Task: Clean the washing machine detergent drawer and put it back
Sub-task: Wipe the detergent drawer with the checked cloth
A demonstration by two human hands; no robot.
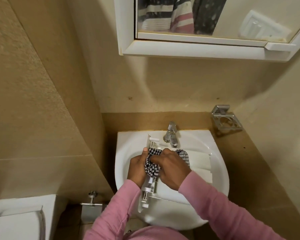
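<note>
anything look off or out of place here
Nothing broken or spilled. The detergent drawer lies slantwise across the sink, held by the left hand while the right hand grips a checked cloth on it: unusual spot, but it fits cleaning. The mirror cabinet's lower frame looks stained.

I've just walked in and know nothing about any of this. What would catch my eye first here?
Two hands in pink sleeves work over the white sink. The left hand holds a white detergent drawer lying across the basin, while the right hand grips a black-and-white checked cloth against it. Just behind them stands a chrome faucet, and a mirrored cabinet hangs on the wall above.
</note>
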